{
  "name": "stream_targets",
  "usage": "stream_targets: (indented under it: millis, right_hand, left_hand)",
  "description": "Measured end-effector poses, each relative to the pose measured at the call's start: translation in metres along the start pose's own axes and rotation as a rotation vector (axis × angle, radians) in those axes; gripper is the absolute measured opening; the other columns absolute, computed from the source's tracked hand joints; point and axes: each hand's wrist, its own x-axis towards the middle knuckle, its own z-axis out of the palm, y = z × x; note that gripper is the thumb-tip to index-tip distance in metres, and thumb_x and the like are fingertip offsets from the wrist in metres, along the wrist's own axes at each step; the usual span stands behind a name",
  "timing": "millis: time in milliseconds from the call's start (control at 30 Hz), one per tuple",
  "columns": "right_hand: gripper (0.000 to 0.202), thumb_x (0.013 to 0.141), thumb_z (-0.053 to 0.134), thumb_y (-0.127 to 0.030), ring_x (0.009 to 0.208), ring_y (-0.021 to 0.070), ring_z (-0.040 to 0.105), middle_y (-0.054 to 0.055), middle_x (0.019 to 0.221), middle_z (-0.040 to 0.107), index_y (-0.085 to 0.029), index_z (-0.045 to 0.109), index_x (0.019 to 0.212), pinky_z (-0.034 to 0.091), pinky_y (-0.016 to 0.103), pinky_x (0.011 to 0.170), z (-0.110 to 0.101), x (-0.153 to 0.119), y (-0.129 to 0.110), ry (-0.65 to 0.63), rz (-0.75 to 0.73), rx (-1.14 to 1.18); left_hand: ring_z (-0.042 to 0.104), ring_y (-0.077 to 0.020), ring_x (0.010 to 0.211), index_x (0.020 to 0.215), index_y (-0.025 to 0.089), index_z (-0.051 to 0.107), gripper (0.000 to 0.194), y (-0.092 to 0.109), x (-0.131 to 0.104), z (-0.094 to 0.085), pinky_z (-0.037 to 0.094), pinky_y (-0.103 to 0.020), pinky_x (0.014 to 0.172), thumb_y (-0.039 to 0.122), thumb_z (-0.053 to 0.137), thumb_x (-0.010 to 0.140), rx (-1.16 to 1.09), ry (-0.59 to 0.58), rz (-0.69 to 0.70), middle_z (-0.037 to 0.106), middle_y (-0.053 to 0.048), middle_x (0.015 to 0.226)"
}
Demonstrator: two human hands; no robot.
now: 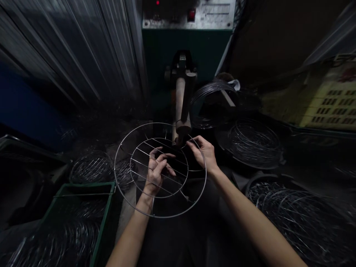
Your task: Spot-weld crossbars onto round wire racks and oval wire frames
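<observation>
A round wire rack (159,216) with a large outer ring, a smaller inner ring and parallel cross bars lies in front of the welding-like machine arm (180,107). My left hand (158,168) is under the cross bars of the inner ring, its fingers spread apart. At the rack's right side, my right hand (203,150) pinches a short thin wire piece between thumb and fingertips, close to the tip of the machine arm. The far part of the outer ring passes by that tip.
A green crate (107,211) of bent wire parts stands at lower left. Wire rings fill a dark tub (289,178) at lower right. Coiled wire hoops (213,87) hang beside the machine, and a yellow crate (314,107) is at right.
</observation>
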Motion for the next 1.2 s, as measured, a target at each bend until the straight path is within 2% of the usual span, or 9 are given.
stream_targets:
  millis: [333,533,667,767,867,933,1000,1100,1200]
  right_hand:
    - [0.023,0.077,0.058,-0.041,0.06,0.0144,0.055,-0.001,0.066,0.062,-0.02,0.057,0.07,0.04,0.025,0.057,0.003,0.011,0.001,-0.003,-0.026,-0.032]
    - [0.021,0.076,0.059,-0.041,0.06,0.0154,0.056,0.0,0.065,0.063,-0.021,0.056,0.068,0.042,0.026,0.057,0.009,0.013,0.0,0.001,0.001,-0.013]
    - [0.02,0.076,0.06,-0.04,0.061,0.0157,0.059,-0.001,0.064,0.063,-0.022,0.057,0.069,0.046,0.026,0.058,0.014,0.018,0.004,0.007,0.058,0.03]
    - [0.018,0.078,0.058,-0.039,0.068,0.0162,0.063,0.0,0.075,0.066,-0.022,0.062,0.083,0.05,0.028,0.065,0.002,0.011,0.009,-0.03,0.056,0.082]
    - [0.025,0.082,0.055,-0.037,0.081,0.0179,0.065,0.003,0.093,0.068,-0.022,0.061,0.102,0.052,0.032,0.076,-0.025,-0.019,0.007,-0.087,0.051,0.097]
    - [0.028,0.08,0.059,-0.035,0.092,0.02,0.064,0.004,0.102,0.067,-0.023,0.062,0.106,0.051,0.035,0.083,-0.041,-0.044,0.003,-0.18,0.065,0.061]
    - [0.036,0.079,0.062,-0.035,0.095,0.0212,0.063,0.004,0.105,0.066,-0.024,0.06,0.114,0.051,0.036,0.085,-0.048,-0.061,-0.002,-0.251,0.115,0.099]
    - [0.029,0.08,0.06,-0.04,0.084,0.021,0.066,0.004,0.095,0.069,-0.022,0.065,0.103,0.053,0.035,0.078,-0.036,-0.059,-0.007,-0.161,0.148,0.149]
    - [0.028,0.077,0.062,-0.042,0.072,0.0194,0.066,0.004,0.083,0.068,-0.019,0.064,0.093,0.054,0.032,0.069,-0.015,-0.035,-0.006,-0.049,0.139,0.26]
  left_hand:
    - [0.059,-0.0087,0.045,0.115,0.022,0.03,0.04,0.001,0.009,-0.001,0.047,-0.02,0.042,0.021,0.053,0.081,-0.017,0.002,0.0,0.066,-0.005,0.096]
    - [0.059,-0.0089,0.046,0.114,0.022,0.032,0.041,0.0,0.009,-0.003,0.047,-0.021,0.043,0.02,0.055,0.08,-0.026,0.012,-0.002,0.066,-0.005,0.095]
    - [0.058,-0.0079,0.051,0.11,0.022,0.038,0.041,0.008,0.009,-0.007,0.045,-0.019,0.044,0.022,0.06,0.076,-0.069,0.0,-0.061,0.065,-0.006,0.098]
    - [0.056,-0.0065,0.054,0.107,0.02,0.043,0.034,0.019,0.013,-0.013,0.043,-0.017,0.043,0.029,0.058,0.078,-0.104,-0.023,-0.123,0.063,-0.009,0.105]
    - [0.053,-0.0046,0.051,0.107,0.02,0.044,0.036,0.025,0.015,-0.019,0.04,-0.015,0.038,0.026,0.061,0.077,-0.032,-0.024,-0.142,0.061,-0.009,0.108]
    - [0.052,-0.0042,0.048,0.108,0.021,0.04,0.042,0.024,0.011,-0.019,0.04,-0.015,0.036,0.021,0.064,0.074,0.024,-0.022,-0.112,0.061,-0.007,0.107]
    - [0.054,-0.0044,0.048,0.109,0.024,0.035,0.045,0.02,0.004,-0.016,0.042,-0.016,0.037,0.019,0.063,0.075,0.045,-0.002,-0.038,0.06,-0.005,0.107]
    - [0.057,-0.005,0.049,0.109,0.028,0.029,0.044,0.012,-0.01,-0.006,0.048,-0.018,0.041,0.019,0.06,0.079,0.067,0.074,0.083,0.058,-0.004,0.111]
    - [0.06,-0.0059,0.054,0.106,0.031,0.026,0.046,0.004,-0.019,0.004,0.053,-0.022,0.048,0.017,0.06,0.079,0.08,0.131,0.15,0.054,-0.005,0.12]
